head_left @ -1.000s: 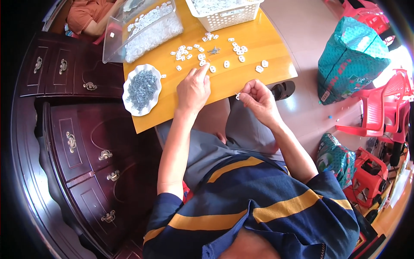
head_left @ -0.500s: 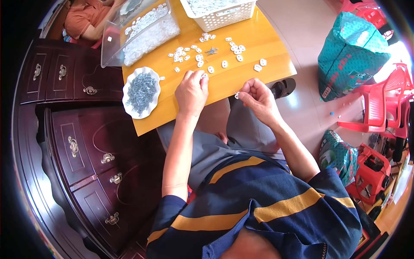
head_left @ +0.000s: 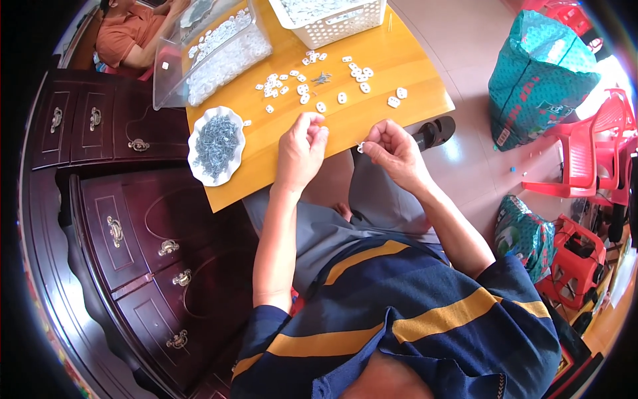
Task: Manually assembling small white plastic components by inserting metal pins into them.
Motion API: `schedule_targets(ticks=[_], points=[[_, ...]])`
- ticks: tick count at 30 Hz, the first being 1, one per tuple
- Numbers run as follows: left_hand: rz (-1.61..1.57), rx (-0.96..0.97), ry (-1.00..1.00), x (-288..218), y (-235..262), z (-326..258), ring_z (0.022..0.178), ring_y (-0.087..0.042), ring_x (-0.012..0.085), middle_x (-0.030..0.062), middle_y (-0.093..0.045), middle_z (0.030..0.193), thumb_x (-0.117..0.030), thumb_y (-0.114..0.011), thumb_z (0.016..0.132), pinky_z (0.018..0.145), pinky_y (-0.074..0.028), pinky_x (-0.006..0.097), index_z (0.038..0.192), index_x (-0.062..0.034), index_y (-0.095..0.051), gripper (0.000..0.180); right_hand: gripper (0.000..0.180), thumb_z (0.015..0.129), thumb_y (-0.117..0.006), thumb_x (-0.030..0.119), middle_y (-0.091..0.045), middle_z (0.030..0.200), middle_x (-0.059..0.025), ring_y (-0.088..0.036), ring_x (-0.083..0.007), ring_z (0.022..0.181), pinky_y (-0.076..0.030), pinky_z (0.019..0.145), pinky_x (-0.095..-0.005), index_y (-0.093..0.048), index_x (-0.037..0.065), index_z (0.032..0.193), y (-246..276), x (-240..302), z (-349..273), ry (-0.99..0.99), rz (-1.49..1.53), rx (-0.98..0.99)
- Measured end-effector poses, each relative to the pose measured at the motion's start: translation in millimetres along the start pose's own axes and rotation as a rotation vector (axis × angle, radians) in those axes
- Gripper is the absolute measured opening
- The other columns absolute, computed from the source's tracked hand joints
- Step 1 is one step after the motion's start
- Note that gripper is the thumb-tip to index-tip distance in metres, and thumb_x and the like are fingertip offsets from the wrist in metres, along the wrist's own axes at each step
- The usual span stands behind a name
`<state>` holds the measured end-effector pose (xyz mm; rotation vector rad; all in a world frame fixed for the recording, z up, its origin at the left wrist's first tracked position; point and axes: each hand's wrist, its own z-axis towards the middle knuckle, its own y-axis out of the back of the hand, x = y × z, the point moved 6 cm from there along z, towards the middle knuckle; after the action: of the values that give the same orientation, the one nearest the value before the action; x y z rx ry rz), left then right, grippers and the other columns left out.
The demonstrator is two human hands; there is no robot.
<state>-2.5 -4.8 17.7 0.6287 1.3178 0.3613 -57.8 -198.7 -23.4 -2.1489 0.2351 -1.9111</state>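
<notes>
My left hand (head_left: pixel 301 151) is raised over the front part of the wooden table, its fingers curled in toward the thumb. Whatever its fingertips hold, if anything, is too small to make out. To the right, my right hand (head_left: pixel 397 157) pinches a small white plastic piece (head_left: pixel 360 147) between thumb and forefinger, just off the table edge. Beyond both hands lie several loose white two-holed plastic pieces (head_left: pixel 342 98), with a little heap of thin metal pins (head_left: pixel 321 79) among them. A scalloped white dish (head_left: pixel 194 154) left of my left hand holds many more metal pins (head_left: pixel 218 146).
The wooden table (head_left: pixel 266 163) carries a clear plastic bin (head_left: pixel 166 93) of white pieces and a white perforated basket (head_left: pixel 342 28). A person (head_left: pixel 126 36) sits at the far left. Dark drawers (head_left: pixel 126 219) stand left; teal bags (head_left: pixel 541 80) and red chairs (head_left: pixel 575 163) are right.
My left hand's fingertips have drawn back slightly from the loose pieces, and its thumb has shifted. The right hand keeps its pinch on the white piece. The whole view has shifted a little.
</notes>
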Motion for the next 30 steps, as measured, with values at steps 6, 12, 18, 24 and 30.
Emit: schedule_targets(ticks=[6, 12, 18, 24, 30], points=[[-0.556, 0.181, 0.209, -5.1, -20.1, -20.5, 0.064, -0.054, 0.0036, -0.0029, -0.062, 0.080, -0.012, -0.066, 0.102, 0.058, -0.046, 0.021, 0.110, -0.0024, -0.064, 0.013, 0.012, 0.097, -0.069, 0.003, -0.061, 0.086, 0.0033, -0.053, -0.0016, 0.073, -0.046, 0.067, -0.0188, -0.058, 0.003, 0.100, -1.6, 1.2, -0.7, 0.000, -0.019, 0.013], [-0.735, 0.154, 0.302, 0.2, -28.2, -31.5, 0.065, -0.053, 0.0048, 0.0001, -0.062, 0.085, -0.015, -0.062, 0.104, 0.060, -0.046, 0.020, 0.115, -0.0031, -0.065, 0.016, 0.011, 0.097, -0.069, 0.003, -0.061, 0.085, 0.0033, -0.053, -0.0016, 0.073, -0.046, 0.067, -0.0190, -0.059, 0.003, 0.100, -5.2, 0.5, -1.6, -0.014, -0.029, 0.035], [-0.723, 0.133, 0.265, -4.2, -29.2, -33.4, 0.067, -0.054, 0.0051, 0.0006, -0.063, 0.087, -0.013, -0.062, 0.104, 0.061, -0.046, 0.020, 0.118, -0.0028, -0.065, 0.018, 0.011, 0.097, -0.069, 0.002, -0.060, 0.085, 0.0041, -0.053, -0.0012, 0.073, -0.046, 0.067, -0.0188, -0.059, 0.003, 0.099, -5.7, -1.2, -2.8, -0.023, -0.014, 0.040], [-0.671, 0.103, 0.215, -9.3, -29.5, -32.7, 0.066, -0.052, 0.0021, -0.0017, -0.064, 0.086, -0.008, -0.061, 0.103, 0.060, -0.044, 0.018, 0.116, -0.0019, -0.065, 0.015, 0.010, 0.097, -0.069, 0.002, -0.061, 0.086, 0.0037, -0.054, -0.0015, 0.075, -0.047, 0.068, -0.0192, -0.059, 0.003, 0.100, -6.8, -0.6, -3.6, -0.029, -0.033, 0.055], [-0.603, 0.095, 0.151, -11.0, -29.2, -32.2, 0.068, -0.054, 0.0015, -0.0014, -0.066, 0.088, -0.006, -0.061, 0.103, 0.062, -0.044, 0.018, 0.114, -0.0001, -0.066, 0.014, 0.011, 0.098, -0.069, 0.004, -0.060, 0.088, 0.0032, -0.055, -0.0021, 0.077, -0.047, 0.070, -0.0194, -0.058, 0.004, 0.101, -6.2, 0.1, -4.0, -0.042, -0.050, 0.071]])
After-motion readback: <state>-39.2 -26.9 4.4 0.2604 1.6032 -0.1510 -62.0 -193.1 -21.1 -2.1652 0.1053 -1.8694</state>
